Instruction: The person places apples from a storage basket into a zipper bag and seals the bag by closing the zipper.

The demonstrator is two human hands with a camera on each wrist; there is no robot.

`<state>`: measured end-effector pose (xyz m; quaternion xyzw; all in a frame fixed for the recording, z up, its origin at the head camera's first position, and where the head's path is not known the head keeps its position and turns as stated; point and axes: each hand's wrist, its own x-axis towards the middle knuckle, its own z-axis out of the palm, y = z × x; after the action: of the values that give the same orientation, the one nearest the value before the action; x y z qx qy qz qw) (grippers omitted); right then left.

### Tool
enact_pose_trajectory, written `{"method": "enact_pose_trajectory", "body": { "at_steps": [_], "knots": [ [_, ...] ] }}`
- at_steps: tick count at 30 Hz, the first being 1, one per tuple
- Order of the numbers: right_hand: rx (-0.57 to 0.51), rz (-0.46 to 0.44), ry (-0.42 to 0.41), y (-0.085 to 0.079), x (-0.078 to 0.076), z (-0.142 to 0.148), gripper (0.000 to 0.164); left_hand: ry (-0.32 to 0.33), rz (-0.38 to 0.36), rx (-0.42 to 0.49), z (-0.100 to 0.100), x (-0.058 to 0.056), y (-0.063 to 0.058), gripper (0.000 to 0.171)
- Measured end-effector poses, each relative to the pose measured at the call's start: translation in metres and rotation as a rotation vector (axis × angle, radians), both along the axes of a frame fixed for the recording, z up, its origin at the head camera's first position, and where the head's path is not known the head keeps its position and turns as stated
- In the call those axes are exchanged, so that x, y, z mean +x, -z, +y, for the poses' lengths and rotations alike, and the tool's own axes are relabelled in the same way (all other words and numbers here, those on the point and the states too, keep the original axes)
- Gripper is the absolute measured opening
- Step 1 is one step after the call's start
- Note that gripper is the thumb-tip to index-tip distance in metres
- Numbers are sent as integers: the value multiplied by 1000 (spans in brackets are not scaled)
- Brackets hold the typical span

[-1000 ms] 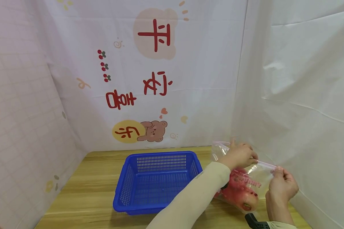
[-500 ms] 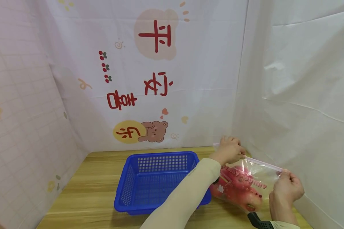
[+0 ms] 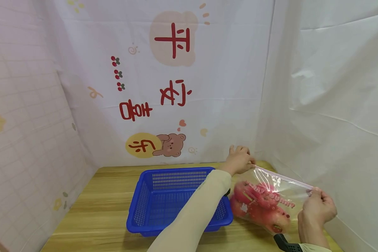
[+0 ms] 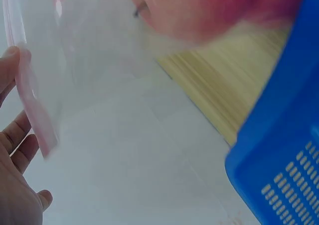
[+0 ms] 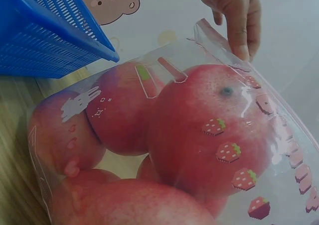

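Observation:
A clear zip bag (image 3: 297,204) with pink lettering and strawberry prints stands on the right of the table. Inside are several red, apple-like fruits (image 5: 214,125), packed toward its lower left. My right hand (image 3: 319,207) pinches the right end of the pink zip strip (image 3: 285,178). Toward the strip's far left end, my left hand (image 3: 240,161) pinches it between thumb and fingers, with the other fingers spread. In the left wrist view, the left thumb (image 4: 9,68) presses against the strip, whose loose end hangs past the fingers. The strip is stretched between both hands.
A blue plastic basket (image 3: 137,199) with slotted walls sits left of the bag, partly covered by my left sleeve (image 3: 192,206). Beneath lies a wood-grain table (image 3: 82,213). Printed white cloth (image 3: 226,87) stands behind it, with more cloth on both sides.
My left hand has slid leftward along the zip strip, from near its middle to near its left end. My right hand has shifted slightly right, still pinching the right end.

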<state>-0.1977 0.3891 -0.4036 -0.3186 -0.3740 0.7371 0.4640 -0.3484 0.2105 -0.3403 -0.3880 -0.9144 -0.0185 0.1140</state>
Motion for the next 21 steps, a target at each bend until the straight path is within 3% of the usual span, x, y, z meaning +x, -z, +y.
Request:
{"method": "enact_pose_trajectory", "body": {
  "at_steps": [10, 21],
  "knots": [
    [6, 29, 15, -3, 2, 1, 22, -48, -53, 57, -32, -21, 1, 21],
    [-4, 12, -13, -7, 3, 1, 25, -48, -100, 75, -43, -21, 4, 21]
  ]
}}
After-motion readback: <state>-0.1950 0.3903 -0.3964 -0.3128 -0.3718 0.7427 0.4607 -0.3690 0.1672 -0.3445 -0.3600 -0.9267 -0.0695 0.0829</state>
